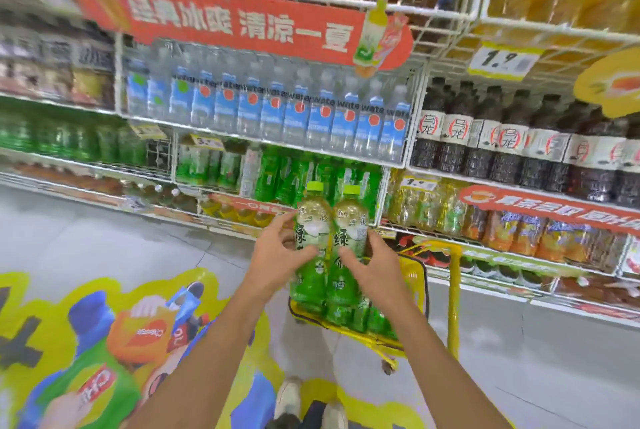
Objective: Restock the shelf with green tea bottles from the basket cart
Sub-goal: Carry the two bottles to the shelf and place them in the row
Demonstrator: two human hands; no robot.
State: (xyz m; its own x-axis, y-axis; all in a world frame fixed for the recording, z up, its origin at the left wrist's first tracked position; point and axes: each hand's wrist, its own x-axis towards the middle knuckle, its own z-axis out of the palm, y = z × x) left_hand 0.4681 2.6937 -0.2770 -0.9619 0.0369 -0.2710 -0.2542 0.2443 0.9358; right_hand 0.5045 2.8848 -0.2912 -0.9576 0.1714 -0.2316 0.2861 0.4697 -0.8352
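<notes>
Bottles: You have 2 green tea bottles up in front of you, the left bottle (311,238) and the right bottle (351,231). Both stand upright with caps on top and their sides touching, so they travel as a pair.
Left hand: Your left hand (277,255) wraps the left bottle at its label, thumb across the front and fingers curled round the back.
Right hand: Your right hand (377,269) grips the right bottle the same way from the far side, its fingers spread wider but closed on the label.
Position: The pair is raised above the basket cart (414,276) and level with the shelf's green row, not yet on the wire.
Basket cart: More green bottles (346,314) stand packed inside, against its near edge, so the restock looks far from done.
Shelf: The green tea bay (383,193) sits straight ahead, its stocked bottles (287,179) crowding the front edge. I cannot tell where a gap lies.
Next: You will probably need to split the pair and slot each bottle in upright.
Around: Water bottles (277,109) fill the tier above.
</notes>
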